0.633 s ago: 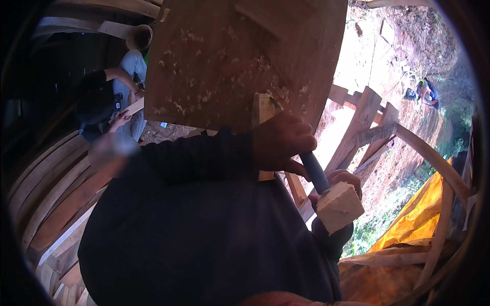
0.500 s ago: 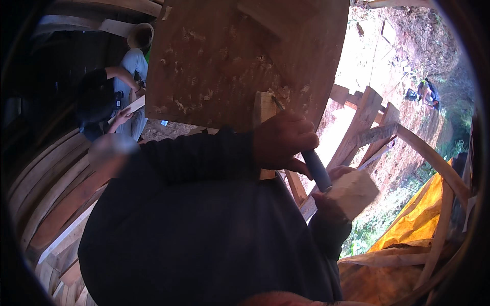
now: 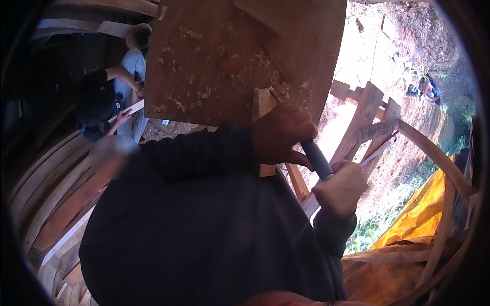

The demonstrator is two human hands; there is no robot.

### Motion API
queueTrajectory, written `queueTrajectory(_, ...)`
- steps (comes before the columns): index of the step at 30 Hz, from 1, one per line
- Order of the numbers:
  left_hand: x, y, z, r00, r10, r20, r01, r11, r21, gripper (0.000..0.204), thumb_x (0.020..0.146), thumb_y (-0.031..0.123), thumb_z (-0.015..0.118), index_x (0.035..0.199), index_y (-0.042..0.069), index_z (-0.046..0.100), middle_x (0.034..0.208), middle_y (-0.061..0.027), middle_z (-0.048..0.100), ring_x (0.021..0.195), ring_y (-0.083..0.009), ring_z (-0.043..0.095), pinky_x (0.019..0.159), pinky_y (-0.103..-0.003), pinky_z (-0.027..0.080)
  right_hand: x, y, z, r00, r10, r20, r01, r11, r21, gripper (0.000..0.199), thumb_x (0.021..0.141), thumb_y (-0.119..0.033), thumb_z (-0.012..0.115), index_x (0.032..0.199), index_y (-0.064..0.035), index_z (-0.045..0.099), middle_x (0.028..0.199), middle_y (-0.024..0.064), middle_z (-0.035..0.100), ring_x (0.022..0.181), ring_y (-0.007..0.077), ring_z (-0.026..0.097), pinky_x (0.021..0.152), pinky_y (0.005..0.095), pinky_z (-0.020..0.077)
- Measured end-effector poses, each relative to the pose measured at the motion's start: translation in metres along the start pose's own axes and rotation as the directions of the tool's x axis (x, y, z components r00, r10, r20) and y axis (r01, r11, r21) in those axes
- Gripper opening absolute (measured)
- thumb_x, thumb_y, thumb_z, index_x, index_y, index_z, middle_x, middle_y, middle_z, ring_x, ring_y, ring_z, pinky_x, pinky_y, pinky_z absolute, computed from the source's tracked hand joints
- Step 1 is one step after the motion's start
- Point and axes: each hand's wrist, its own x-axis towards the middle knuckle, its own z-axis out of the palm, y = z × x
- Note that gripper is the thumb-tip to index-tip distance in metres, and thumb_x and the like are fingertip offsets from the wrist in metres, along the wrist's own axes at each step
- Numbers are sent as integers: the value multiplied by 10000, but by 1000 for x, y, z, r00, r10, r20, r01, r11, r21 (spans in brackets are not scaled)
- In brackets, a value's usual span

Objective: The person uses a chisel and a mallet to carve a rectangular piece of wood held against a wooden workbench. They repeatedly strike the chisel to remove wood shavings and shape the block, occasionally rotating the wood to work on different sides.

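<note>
We take the chisel (image 3: 317, 160) as landmark: it slants between the two hands. The left hand (image 3: 283, 133) is closed firmly around its middle; the right hand (image 3: 349, 168), blurred, appears curled about a pale wooden block (image 3: 335, 196) at its handle end. Left of its blade we find a length of timber (image 3: 264, 104); beyond its tip, the worktop (image 3: 214, 104) bears wood shavings (image 3: 191, 33).

Harsh daylight from the right bleaches the ground (image 3: 352, 56) white, while the left hand (image 3: 284, 131) sits in shade, the upper left sinks into near-black, and beams (image 3: 57, 181) bow toward the lens's dark rim.
</note>
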Motion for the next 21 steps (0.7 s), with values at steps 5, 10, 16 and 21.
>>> queueTrajectory(5, -4, 7, -2, 996, 89, -5, -89, 996, 31, 529, 760, 570, 802, 980, 142, 582, 891, -50, 564, 832, -283, 595, 784, -436, 433, 12, 27, 16, 996, 56, -68, 20, 610, 792, 469, 877, -250, 819, 1166, -62, 502, 942, 64, 559, 840, 147, 581, 760, 316, 513)
queueTrajectory(10, -3, 8, 0, 988, 152, -12, -151, 988, 44, 523, 775, 592, 782, 951, 139, 588, 863, -64, 538, 786, -279, 560, 755, -427, 420, 23, 78, 55, 950, 312, 10, -298, 900, 319, 312, 1017, -234, 653, 1242, -91, 491, 922, 64, 580, 881, 131, 628, 684, 278, 527)
queueTrajectory(16, -7, 6, -6, 992, 114, -45, -116, 993, -27, 486, 787, 572, 784, 946, 152, 595, 865, -53, 535, 815, -280, 577, 772, -421, 430, 37, 27, 95, 807, 493, 327, -527, 348, 775, 348, 947, -155, 726, 1247, -24, 605, 1031, 39, 670, 891, 102, 658, 726, 251, 528)
queueTrajectory(21, -14, 9, -17, 991, 125, -41, -128, 987, -97, 543, 813, 603, 770, 963, 113, 590, 852, -94, 530, 784, -303, 542, 738, -430, 403, 29, 27, 106, 896, 395, 203, -429, 655, 622, 374, 967, -204, 714, 1268, -12, 603, 1083, 54, 689, 979, 128, 671, 813, 283, 538)
